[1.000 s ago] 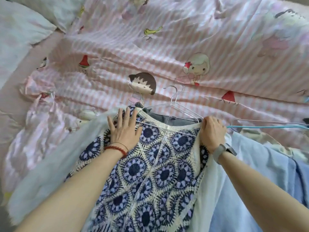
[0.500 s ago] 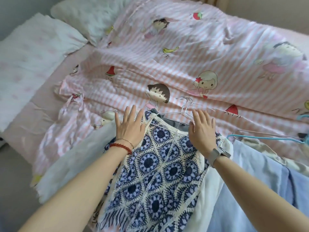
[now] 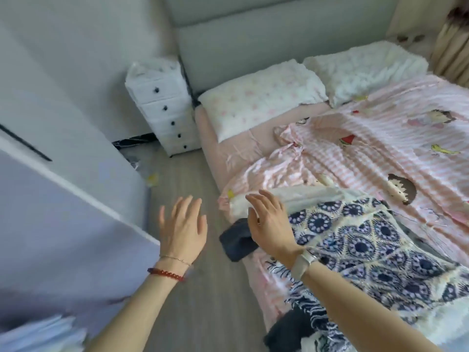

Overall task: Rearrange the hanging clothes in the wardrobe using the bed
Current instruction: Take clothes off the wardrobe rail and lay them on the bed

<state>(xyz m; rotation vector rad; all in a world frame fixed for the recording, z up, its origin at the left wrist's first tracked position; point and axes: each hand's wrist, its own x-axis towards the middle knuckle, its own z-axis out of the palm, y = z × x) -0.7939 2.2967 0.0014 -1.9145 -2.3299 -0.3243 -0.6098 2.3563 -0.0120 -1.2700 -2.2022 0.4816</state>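
Observation:
A blue and cream crochet top [image 3: 375, 240] lies spread on the bed [image 3: 253, 153], over a white garment [image 3: 299, 196] and a dark grey one [image 3: 236, 243] that hangs off the bed's edge. My left hand [image 3: 182, 227] is lifted over the wooden floor, fingers spread, holding nothing. My right hand [image 3: 269, 222] hovers at the bed's edge above the dark garment, fingers relaxed and empty. The white wardrobe door [image 3: 63, 158] fills the left side. Pale clothes [image 3: 38, 334] show blurred at the bottom left.
A pink striped cartoon duvet [image 3: 380, 158] covers the bed, with two white pillows [image 3: 261, 97] at its head. A white drawer unit [image 3: 162, 102] stands by the wall beside the bed. Grey wooden floor [image 3: 187, 184] runs between wardrobe and bed.
Both hands have lifted off the crochet top and its hangers and swung left. The view has turned from the bed towards the wardrobe and floor.

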